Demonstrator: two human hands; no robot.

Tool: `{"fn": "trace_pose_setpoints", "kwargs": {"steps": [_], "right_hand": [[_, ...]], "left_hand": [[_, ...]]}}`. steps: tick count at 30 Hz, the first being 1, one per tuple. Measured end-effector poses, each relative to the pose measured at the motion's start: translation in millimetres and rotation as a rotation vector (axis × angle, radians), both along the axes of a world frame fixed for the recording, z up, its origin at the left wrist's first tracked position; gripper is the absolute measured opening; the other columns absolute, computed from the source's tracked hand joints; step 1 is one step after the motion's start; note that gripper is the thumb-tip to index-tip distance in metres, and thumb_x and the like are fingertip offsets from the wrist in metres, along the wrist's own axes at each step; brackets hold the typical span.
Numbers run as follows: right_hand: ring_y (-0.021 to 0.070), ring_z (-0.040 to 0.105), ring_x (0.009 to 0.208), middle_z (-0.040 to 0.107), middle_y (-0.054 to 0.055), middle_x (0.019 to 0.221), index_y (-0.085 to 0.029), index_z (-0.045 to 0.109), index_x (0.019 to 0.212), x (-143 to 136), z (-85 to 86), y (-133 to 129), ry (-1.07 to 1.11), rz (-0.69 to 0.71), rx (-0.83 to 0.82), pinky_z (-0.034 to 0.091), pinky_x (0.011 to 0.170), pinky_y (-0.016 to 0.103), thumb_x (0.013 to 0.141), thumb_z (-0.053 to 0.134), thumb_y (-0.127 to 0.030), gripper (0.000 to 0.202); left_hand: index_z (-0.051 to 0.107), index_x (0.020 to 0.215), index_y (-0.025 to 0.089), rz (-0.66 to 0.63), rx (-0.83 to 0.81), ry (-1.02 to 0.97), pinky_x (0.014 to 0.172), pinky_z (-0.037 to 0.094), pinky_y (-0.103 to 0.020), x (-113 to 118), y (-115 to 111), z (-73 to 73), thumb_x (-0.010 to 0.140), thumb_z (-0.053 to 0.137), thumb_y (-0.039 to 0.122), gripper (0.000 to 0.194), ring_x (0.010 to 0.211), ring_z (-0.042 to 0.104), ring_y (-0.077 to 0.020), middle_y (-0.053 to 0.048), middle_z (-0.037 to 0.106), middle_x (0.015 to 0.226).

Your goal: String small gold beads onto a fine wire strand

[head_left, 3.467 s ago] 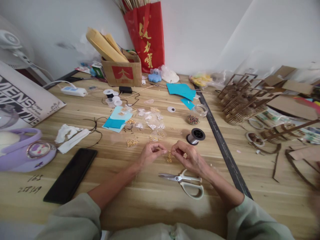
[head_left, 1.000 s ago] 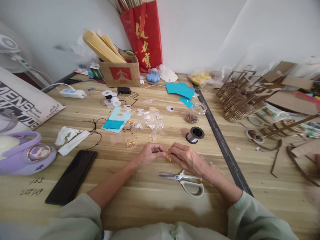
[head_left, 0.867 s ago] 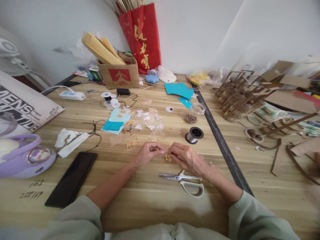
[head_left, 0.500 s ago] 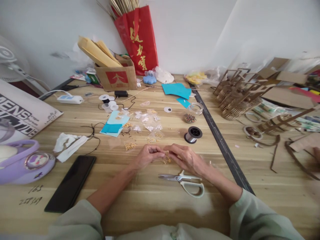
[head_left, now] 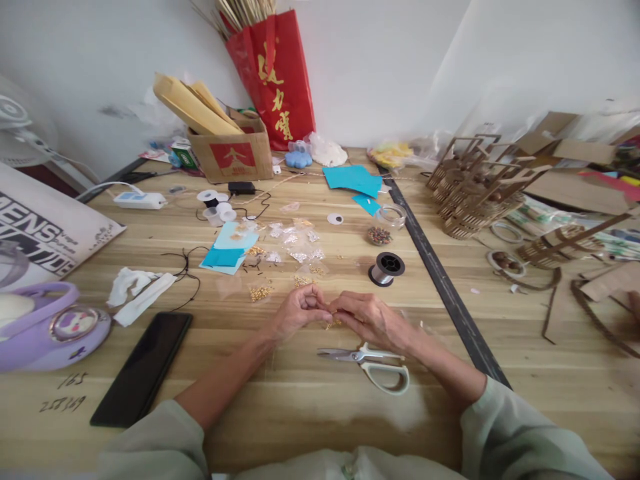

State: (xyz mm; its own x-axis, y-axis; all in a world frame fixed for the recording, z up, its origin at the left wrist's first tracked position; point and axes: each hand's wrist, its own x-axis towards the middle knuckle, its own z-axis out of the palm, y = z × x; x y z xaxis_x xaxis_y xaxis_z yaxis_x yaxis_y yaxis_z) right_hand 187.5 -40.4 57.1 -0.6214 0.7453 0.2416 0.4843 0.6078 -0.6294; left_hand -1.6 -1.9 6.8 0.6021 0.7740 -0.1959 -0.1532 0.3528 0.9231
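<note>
While both forearms are reaching in over the wooden tabletop (head_left: 280, 413), the left hand (head_left: 295, 312) and the right hand (head_left: 373, 317) are meeting at or very near the fingertips. The left hand is curling its fingers, with thumb and forefinger drawn close together; the right hand is bending its fingers downward, its thumb partly hidden. What either hand is gripping, and how firmly, the view is not showing. Small gold pieces (head_left: 333, 325) are appearing directly below the fingertips; whether they are hanging from the fingers or lying on the wood, one cannot tell. White-handled scissors (head_left: 358, 357) are lying just on the near side of the right hand, blades pointing left. A black spool (head_left: 384, 272) of silvery line is standing beyond that hand. A gold heap (head_left: 260, 293) is lying beyond the left hand, and a black phone (head_left: 143, 370) is resting left of the left forearm.
</note>
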Motion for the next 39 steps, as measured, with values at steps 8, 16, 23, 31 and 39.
{"fn": "trace_pose_setpoints", "kwargs": {"steps": [8,16,23,31,39], "right_hand": [[0.0127,0.057,0.071,0.059,0.005,0.08,-0.016,0.058,0.091,1.1,0.0,-1.0,-0.01,-0.007,0.022,0.044,0.065,0.023,0.093,0.042,-0.016,0.016],[0.0125,0.054,0.067,0.056,0.004,0.077,-0.016,0.056,0.09,1.5,-6.9,-1.9,-0.045,-0.06,0.102,0.04,0.062,0.023,0.094,0.04,-0.017,0.017],[0.0118,0.053,0.064,0.056,0.003,0.077,-0.016,0.054,0.089,0.3,-6.0,-2.8,-0.059,-0.083,0.085,0.039,0.06,0.023,0.094,0.04,-0.018,0.014],[0.0126,0.053,0.066,0.056,0.004,0.082,-0.015,0.052,0.096,6.7,-5.4,-1.6,-0.14,-0.123,0.043,0.038,0.06,0.023,0.091,0.048,-0.017,0.007],[0.0118,0.05,0.064,0.052,0.004,0.079,-0.014,0.056,0.083,2.7,1.5,-1.8,-0.212,-0.129,0.092,0.035,0.057,0.023,0.091,0.044,-0.012,0.015]], "left_hand": [[0.053,0.071,0.013,0.028,0.032,0.033,0.053,0.038,-0.018,1.4,-1.3,1.4,0.054,0.083,0.027,0.038,0.055,0.056,-0.0082,0.0,0.064,0.063],[0.058,0.069,0.012,0.014,0.027,0.103,0.04,0.015,-0.019,1.7,-1.0,-5.3,0.057,0.08,0.035,0.034,0.039,0.028,-0.0018,0.007,0.046,0.048],[0.06,0.068,0.011,0.04,0.107,0.142,0.047,0.026,-0.019,4.2,-3.4,2.8,0.059,0.078,0.037,0.033,0.049,0.042,-0.0052,0.002,0.056,0.059],[0.057,0.068,0.012,0.131,0.17,0.179,0.046,0.026,-0.018,2.1,-2.5,1.4,0.065,0.074,0.036,0.03,0.049,0.037,-0.0046,0.004,0.05,0.058],[0.057,0.068,0.013,0.199,0.194,0.201,0.046,0.026,-0.019,2.7,-2.2,4.0,0.064,0.074,0.038,0.03,0.05,0.036,-0.0054,0.004,0.048,0.057]]}}
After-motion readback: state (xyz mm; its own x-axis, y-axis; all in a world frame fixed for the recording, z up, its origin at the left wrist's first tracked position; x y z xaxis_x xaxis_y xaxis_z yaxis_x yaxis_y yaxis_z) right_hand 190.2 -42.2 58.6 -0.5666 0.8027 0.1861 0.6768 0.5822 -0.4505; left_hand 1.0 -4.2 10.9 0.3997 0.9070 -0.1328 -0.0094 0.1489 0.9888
